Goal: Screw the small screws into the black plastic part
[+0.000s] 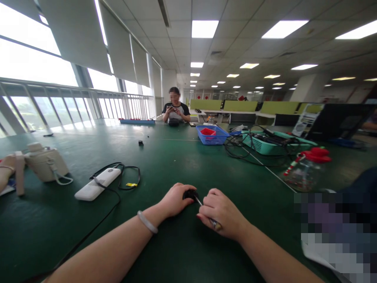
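My left hand (176, 199) clamps a small black object (190, 194) on the green surface (165, 157). My right hand (221, 214) grips a thin metal tool (206, 212), tip at that object.

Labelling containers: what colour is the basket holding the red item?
Blue basket, far side of the green table; head view.
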A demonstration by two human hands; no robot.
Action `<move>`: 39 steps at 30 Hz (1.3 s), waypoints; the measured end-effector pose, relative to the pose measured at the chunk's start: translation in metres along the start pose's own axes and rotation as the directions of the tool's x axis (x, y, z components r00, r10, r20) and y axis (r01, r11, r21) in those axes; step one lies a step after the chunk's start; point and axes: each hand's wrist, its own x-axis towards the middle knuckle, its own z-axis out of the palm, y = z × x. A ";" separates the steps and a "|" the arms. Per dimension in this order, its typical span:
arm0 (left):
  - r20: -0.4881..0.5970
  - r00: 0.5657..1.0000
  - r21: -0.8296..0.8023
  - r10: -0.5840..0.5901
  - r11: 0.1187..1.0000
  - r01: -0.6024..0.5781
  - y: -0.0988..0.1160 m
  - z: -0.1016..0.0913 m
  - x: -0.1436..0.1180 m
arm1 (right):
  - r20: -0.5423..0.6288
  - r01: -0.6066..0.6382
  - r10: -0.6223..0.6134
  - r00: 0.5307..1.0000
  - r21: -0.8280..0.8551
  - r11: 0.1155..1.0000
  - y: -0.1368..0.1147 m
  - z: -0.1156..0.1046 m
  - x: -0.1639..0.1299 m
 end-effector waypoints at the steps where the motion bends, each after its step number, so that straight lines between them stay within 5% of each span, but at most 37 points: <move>1: -0.004 1.000 0.004 0.003 1.000 -0.003 0.000 0.001 0.000 | -0.008 0.003 -0.003 1.000 -0.008 1.000 0.000 0.001 0.000; 12: -0.079 0.996 0.034 -0.048 0.998 0.051 -0.001 0.006 0.005 | -0.047 0.021 -0.025 0.999 -0.089 0.996 0.000 0.013 0.002; 16: -0.065 0.997 0.042 -0.048 0.998 0.051 -0.002 0.006 0.005 | -0.043 -0.057 0.054 0.998 -0.089 0.994 0.009 0.012 0.000; 22: -0.056 0.996 0.059 -0.069 0.996 0.072 0.002 0.005 0.002 | -0.139 -0.183 0.205 0.969 0.150 0.972 0.014 0.004 -0.005; 39: -0.052 0.996 0.030 -0.071 0.997 0.072 0.000 0.007 0.001 | -0.071 -0.086 0.101 0.992 0.195 0.977 0.005 0.002 -0.002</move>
